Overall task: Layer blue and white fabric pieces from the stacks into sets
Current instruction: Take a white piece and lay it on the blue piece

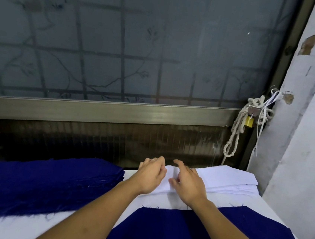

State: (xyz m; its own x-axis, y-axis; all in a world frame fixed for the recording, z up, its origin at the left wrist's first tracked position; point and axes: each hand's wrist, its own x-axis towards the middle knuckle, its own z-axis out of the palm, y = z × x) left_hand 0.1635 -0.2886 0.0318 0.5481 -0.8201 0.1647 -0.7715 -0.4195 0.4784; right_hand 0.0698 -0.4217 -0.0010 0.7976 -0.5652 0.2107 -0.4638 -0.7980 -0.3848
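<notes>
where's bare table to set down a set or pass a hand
Bare table surface shows near left, between the blue stack and the laid blue piece, and in a strip at right between that piece and the white stack. Crowded: the white stack's left end, where the left hand and right hand meet.

We find no writing, number, label or brand that we can read anywhere in this view. The small brass padlock (249, 121), hanging at the right end of the window frame (114, 113), may carry a maker's stamp, but it is too small and blurred for us to tell.
</notes>
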